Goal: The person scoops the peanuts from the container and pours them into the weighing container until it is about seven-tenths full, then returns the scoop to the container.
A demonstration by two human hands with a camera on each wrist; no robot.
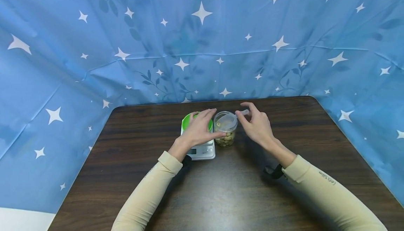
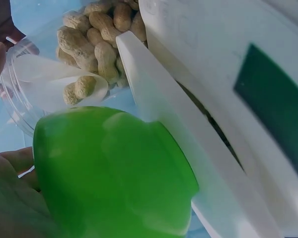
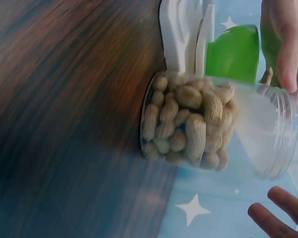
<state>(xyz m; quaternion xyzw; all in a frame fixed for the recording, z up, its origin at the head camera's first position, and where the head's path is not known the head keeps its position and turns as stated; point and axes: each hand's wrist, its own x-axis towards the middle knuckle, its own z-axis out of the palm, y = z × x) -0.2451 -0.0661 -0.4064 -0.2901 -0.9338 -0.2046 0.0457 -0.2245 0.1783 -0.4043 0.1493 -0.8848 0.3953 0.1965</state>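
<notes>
Your sleeves are closest, both reaching in over the worktop (image 1: pixel 240 189). The peanut jar (image 1: pixel 226 133) sits just right of the white scale (image 1: pixel 202 149). Your left hand (image 1: pixel 199 130), fingers relaxed, covers the green bowl (image 1: pixel 188 119) on that scale. Your right hand (image 1: pixel 256 126) pinches a clear scoop (image 1: pixel 228 119) lying across the jar's mouth.
</notes>
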